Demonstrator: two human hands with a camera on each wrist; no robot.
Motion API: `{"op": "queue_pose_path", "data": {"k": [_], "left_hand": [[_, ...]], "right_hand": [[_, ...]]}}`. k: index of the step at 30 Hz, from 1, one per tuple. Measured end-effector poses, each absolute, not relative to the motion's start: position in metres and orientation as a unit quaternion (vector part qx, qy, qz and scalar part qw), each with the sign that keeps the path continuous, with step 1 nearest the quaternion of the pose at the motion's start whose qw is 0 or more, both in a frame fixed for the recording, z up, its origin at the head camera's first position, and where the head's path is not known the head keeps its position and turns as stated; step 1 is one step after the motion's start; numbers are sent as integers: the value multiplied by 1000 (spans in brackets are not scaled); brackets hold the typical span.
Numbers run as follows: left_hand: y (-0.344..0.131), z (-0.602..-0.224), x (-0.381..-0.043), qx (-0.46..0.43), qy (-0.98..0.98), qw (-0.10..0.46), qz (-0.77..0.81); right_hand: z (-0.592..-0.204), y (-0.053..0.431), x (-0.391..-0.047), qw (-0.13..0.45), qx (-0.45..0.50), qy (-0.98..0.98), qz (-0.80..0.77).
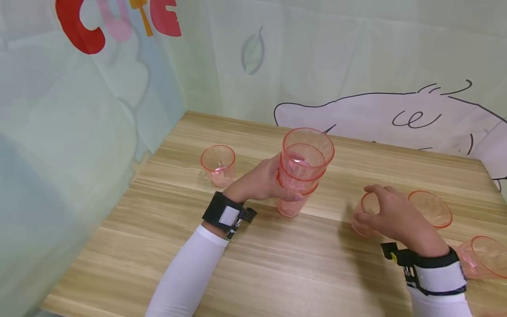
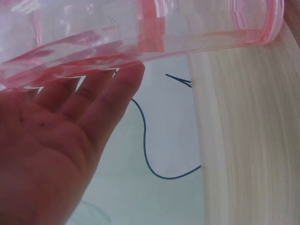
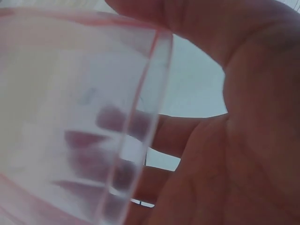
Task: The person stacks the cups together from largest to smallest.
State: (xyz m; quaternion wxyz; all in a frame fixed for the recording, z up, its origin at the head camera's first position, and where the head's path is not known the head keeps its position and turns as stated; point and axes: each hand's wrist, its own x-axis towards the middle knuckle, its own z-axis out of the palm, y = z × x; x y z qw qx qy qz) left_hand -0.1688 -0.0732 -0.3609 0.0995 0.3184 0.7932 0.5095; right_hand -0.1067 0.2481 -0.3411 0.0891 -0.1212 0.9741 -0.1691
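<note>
My left hand (image 1: 263, 179) grips a stack of clear pink plastic cups (image 1: 306, 174) nested mouths up, the thumb across the near side. The left wrist view shows its fingers against the side of the stacked cups (image 2: 154, 28). Over on the right, my right hand (image 1: 396, 215) holds a single cup (image 1: 361, 226) of the same kind between thumb and fingers. In the right wrist view the fingers show through the wall of this cup (image 3: 56, 93). Whether its base touches the table cannot be told.
One cup (image 1: 218, 167) stands upright on the wooden table (image 1: 309, 268), left of the stack. Another cup (image 1: 431, 211) is partly behind my right hand, and one more cup (image 1: 485, 257) lies beyond the right wrist. A printed cloth (image 1: 317, 57) hangs along the table's back and left edges.
</note>
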Motion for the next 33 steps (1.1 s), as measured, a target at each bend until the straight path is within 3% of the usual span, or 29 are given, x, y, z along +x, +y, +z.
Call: {"op": "queue_pose_path", "data": {"k": [23,33], "left_hand": [[-72,-362,-168,314,789,102,518],[-72,-362,-169,320,784,93,524]], "right_hand": [[-333,251,-106,87,-102,973,-188],[-323,247,-99,-34,-109,969,-221]]}}
